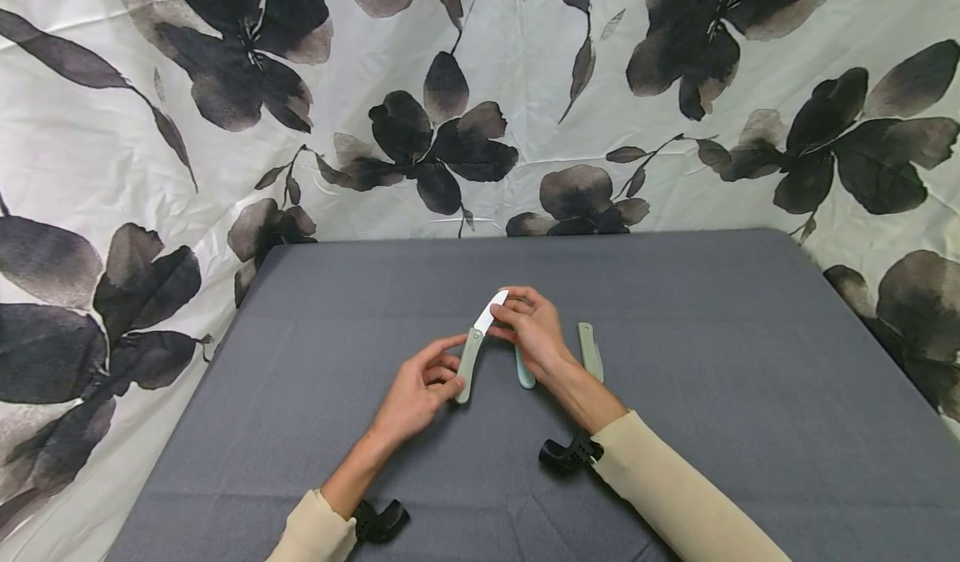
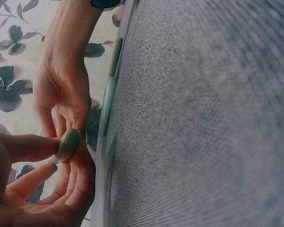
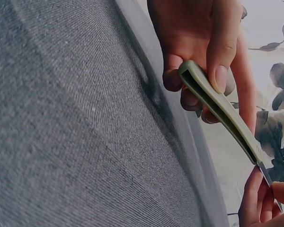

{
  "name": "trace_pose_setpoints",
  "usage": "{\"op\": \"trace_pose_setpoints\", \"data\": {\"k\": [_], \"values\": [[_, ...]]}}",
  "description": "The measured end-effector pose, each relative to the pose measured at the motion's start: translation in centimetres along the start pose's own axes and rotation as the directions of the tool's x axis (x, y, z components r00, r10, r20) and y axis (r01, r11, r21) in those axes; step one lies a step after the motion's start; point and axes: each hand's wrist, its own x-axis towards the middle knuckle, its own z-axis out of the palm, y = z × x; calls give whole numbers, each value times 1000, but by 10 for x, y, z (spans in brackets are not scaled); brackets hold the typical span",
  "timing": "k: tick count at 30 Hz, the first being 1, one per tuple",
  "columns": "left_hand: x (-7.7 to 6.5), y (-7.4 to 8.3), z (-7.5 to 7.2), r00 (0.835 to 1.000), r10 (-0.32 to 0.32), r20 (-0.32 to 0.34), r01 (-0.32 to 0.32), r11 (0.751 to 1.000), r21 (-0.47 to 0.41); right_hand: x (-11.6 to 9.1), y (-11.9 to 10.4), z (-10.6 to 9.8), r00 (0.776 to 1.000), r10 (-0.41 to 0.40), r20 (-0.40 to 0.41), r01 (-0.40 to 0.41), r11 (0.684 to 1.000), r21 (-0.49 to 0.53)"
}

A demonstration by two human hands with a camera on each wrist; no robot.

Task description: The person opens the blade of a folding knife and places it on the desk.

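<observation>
A folding knife (image 1: 469, 365) with a pale green handle is held aslant above the grey table, its white blade (image 1: 491, 312) swung out. Its handle is gripped between the thumb and fingers of my left hand (image 1: 418, 391). My right hand (image 1: 532, 328) pinches the blade near the tip. In the right wrist view, the handle (image 3: 222, 106) shows a long open slot along its edge, and my left thumb presses its side. Beneath my right hand lies a blue-green handled piece (image 1: 525, 372), partly hidden. Right of that wrist rests another pale green folding knife (image 1: 590, 351), apparently folded.
A grey cloth covers the table (image 1: 712, 362). Behind and beside it hangs a white curtain (image 1: 525, 70) with dark flowers. Black wrist cameras (image 1: 381, 521) are strapped at both sleeves.
</observation>
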Motion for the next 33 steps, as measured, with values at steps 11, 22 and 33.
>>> {"op": "trace_pose_setpoints", "data": {"k": [11, 22, 33], "values": [[-2, -2, 1, 1000, -9, 13, 9, 1000, 7, 2, -2, -2, 999, 10, 48, -5, 994, -106], [-4, -6, 1, 1000, -18, 11, 18, 1000, 6, 4, 0, -2, 996, 19, 86, -6, 989, -149], [-3, -8, 0, 999, -12, 53, 12, 1000, 11, 6, 2, -2, 996, 17, 87, 2, 976, -217]]}}
